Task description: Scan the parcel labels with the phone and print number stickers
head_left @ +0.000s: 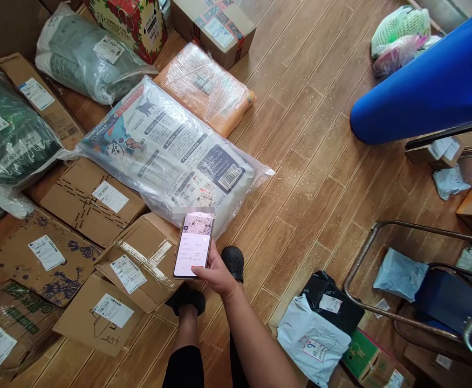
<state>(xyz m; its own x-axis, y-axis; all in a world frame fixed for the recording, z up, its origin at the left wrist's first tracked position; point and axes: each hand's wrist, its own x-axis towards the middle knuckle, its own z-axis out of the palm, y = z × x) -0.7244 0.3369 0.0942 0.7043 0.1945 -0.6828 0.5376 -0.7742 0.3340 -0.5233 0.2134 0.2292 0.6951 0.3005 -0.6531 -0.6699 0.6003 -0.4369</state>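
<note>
My right hand (218,274) is closed around a smartphone (193,248), its thumb resting on the lower part of the lit screen. A camera picture of a label fills the top of the screen, with a white form below; the text is too small to read. Beyond the phone lies a large plastic-wrapped bag (175,145) printed with a dog and a barcode. Just left of the phone is a cardboard box (146,253) with clear tape and a white shipping label. My left hand is out of view.
Several labelled boxes and bagged parcels (13,134) crowd the left. An orange wrapped parcel (207,89) and a taped box (219,32) lie at the back. At right are a blue object (425,81), a metal frame (405,318) and a white mailer (312,339). My feet stand on wood-look flooring (292,215).
</note>
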